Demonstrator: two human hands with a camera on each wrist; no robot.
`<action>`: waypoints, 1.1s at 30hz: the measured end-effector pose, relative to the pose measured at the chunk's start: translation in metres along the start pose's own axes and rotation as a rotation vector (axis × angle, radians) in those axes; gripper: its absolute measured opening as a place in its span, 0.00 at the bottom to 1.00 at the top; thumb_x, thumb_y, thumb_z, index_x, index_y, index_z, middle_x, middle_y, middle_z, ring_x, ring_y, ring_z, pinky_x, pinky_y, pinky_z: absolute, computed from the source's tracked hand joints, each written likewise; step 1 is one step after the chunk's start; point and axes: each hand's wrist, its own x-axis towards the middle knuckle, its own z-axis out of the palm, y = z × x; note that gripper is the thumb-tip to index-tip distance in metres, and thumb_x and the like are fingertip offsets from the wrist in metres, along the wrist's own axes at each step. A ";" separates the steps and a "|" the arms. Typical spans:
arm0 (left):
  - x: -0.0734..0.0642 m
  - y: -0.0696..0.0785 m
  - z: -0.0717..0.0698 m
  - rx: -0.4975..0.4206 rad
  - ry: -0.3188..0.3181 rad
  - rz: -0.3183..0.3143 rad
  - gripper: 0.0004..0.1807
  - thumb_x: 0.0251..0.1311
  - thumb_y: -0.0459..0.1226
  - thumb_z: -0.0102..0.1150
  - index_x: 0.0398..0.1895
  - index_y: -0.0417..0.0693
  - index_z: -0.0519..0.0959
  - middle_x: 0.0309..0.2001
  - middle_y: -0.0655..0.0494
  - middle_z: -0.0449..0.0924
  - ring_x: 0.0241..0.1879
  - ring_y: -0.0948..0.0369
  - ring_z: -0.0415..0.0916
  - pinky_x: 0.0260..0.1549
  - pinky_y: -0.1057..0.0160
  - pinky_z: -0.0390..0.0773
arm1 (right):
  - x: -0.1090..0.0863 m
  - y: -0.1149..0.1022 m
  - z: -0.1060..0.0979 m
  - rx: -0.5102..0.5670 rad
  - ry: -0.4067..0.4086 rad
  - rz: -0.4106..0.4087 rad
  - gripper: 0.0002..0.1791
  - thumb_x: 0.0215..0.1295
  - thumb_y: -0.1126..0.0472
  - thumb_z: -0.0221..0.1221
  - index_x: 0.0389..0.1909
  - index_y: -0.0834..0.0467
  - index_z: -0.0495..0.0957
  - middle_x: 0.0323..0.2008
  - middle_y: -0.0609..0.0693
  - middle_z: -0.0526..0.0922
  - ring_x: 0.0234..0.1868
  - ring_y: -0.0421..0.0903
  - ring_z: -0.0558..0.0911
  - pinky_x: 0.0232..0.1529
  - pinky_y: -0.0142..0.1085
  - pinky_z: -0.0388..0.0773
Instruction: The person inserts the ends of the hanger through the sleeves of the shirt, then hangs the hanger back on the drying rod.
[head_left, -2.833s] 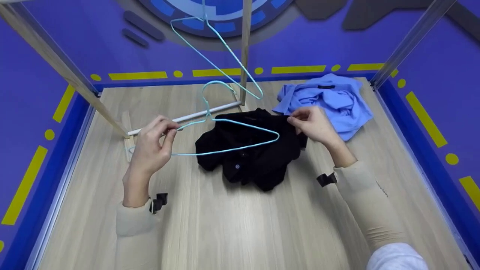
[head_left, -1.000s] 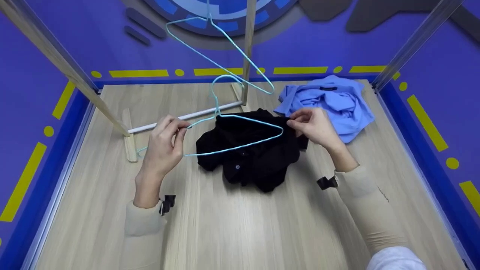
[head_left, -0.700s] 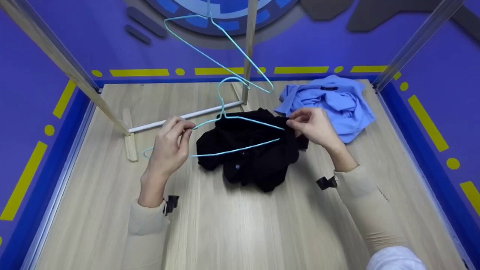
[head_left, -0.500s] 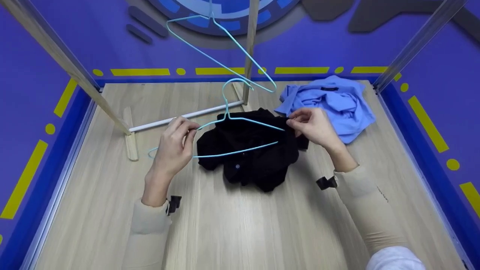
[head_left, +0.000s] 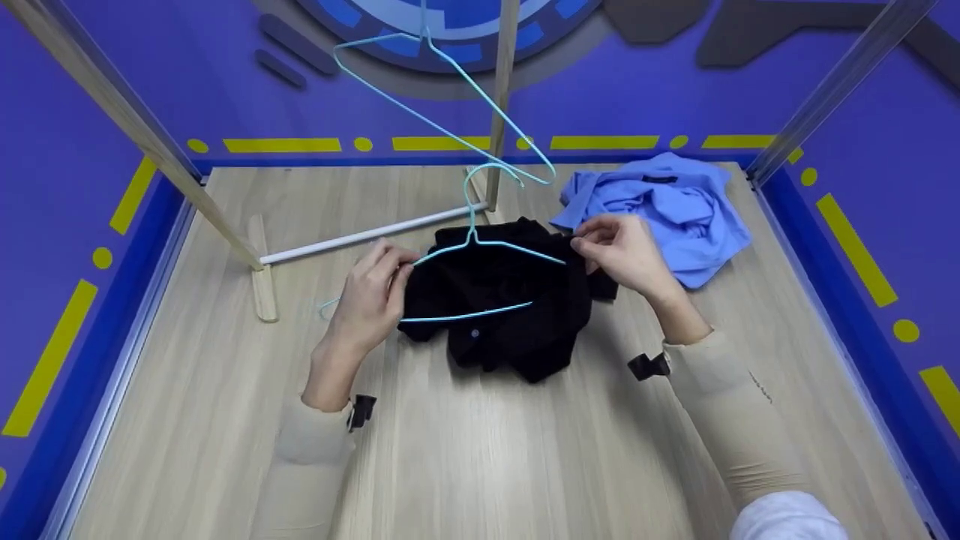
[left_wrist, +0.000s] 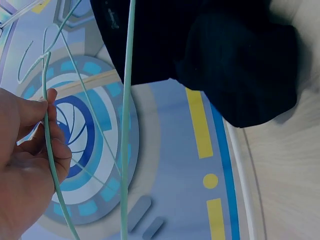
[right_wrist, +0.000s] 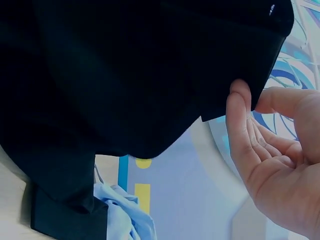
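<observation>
In the head view my left hand (head_left: 373, 296) pinches a light-blue wire hanger (head_left: 517, 250) by its left shoulder. The left wrist view shows its wire (left_wrist: 50, 145) between thumb and fingers. A bunched black shirt (head_left: 510, 341), with a small button on its front, lies under and around the hanger. My right hand (head_left: 622, 251) pinches the shirt's upper right edge between thumb and fingers; the right wrist view shows the black cloth (right_wrist: 150, 75) hanging from that pinch. The hanger's right end is hidden inside the shirt, while its hook stands up clear of the cloth.
A second light-blue hanger (head_left: 480, 88) hangs from above at the back. Behind my left hand stands a wooden rack with a white lower bar (head_left: 375, 234) and a wooden foot (head_left: 262, 294). A crumpled blue shirt (head_left: 675, 206) lies at the back right of the wooden table (head_left: 465, 465).
My left hand has moved right with the hanger, and the hanger's right end has slid out of sight into the black shirt. My right hand stays almost in place, pinching the shirt.
</observation>
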 end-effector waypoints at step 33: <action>-0.003 0.008 0.020 -0.224 -0.164 -0.060 0.07 0.74 0.33 0.58 0.42 0.37 0.83 0.40 0.52 0.81 0.36 0.61 0.78 0.40 0.62 0.80 | 0.002 -0.005 0.010 0.225 0.106 -0.077 0.09 0.64 0.76 0.62 0.42 0.80 0.80 0.27 0.66 0.84 0.18 0.43 0.82 0.25 0.38 0.83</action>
